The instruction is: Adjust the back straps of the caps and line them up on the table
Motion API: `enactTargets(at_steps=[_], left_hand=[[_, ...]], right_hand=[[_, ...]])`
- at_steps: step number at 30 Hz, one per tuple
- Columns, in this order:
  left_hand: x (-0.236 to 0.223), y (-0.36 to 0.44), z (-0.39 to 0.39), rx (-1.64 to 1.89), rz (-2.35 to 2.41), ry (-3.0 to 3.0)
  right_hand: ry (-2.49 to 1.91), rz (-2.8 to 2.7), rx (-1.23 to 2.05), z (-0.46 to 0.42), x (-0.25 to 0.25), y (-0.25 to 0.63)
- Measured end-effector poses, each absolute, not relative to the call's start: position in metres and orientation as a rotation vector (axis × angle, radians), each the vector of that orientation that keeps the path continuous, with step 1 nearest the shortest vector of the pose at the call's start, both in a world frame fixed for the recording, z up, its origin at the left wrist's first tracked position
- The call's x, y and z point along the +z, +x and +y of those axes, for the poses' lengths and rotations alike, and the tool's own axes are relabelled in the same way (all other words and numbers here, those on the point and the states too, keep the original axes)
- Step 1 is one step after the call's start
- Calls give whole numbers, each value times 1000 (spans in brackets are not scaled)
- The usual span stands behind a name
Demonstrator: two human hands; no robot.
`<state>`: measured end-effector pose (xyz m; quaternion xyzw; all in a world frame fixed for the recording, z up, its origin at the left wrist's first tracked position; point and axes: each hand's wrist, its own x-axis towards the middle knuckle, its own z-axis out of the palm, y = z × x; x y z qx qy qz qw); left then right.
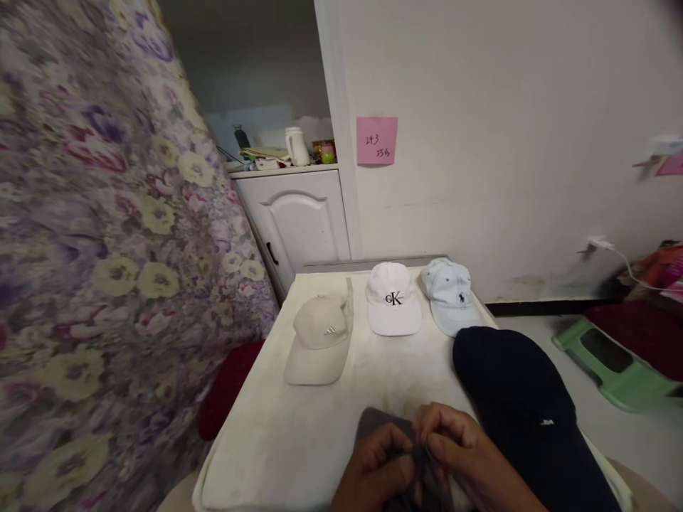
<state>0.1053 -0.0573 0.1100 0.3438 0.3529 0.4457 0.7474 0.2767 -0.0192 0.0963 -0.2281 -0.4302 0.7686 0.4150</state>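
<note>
At the near edge of the table, my left hand (381,466) and my right hand (453,444) are close together on a dark grey cloth item (372,422), which looks like a cap. Fingers of both hands pinch it, and they cover much of it. Right of my right hand lies a large navy cap (512,384) with a small white mark. Farther back are a beige cap (320,334) with a strap standing up behind it, a white cap (393,302) with black letters, and a pale blue cap (448,291) with a small dark emblem.
A cream cloth covers the table (267,441). Floral curtain (133,270) hangs at left, beside a dark red seat (229,384). Behind stand a white cabinet (304,220) and a wall with a pink note (376,141). A green stool (602,363) is at right.
</note>
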Motion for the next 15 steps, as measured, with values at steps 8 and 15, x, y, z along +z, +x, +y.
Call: enactTargets(at_steps=[8, 15], left_hand=[[127, 107, -57, 963, 776, 813], [136, 106, -58, 929, 893, 902]], right_hand=[[-694, -1274, 1877, -16, 99, 281], [-941, -1567, 1673, -16, 120, 287]])
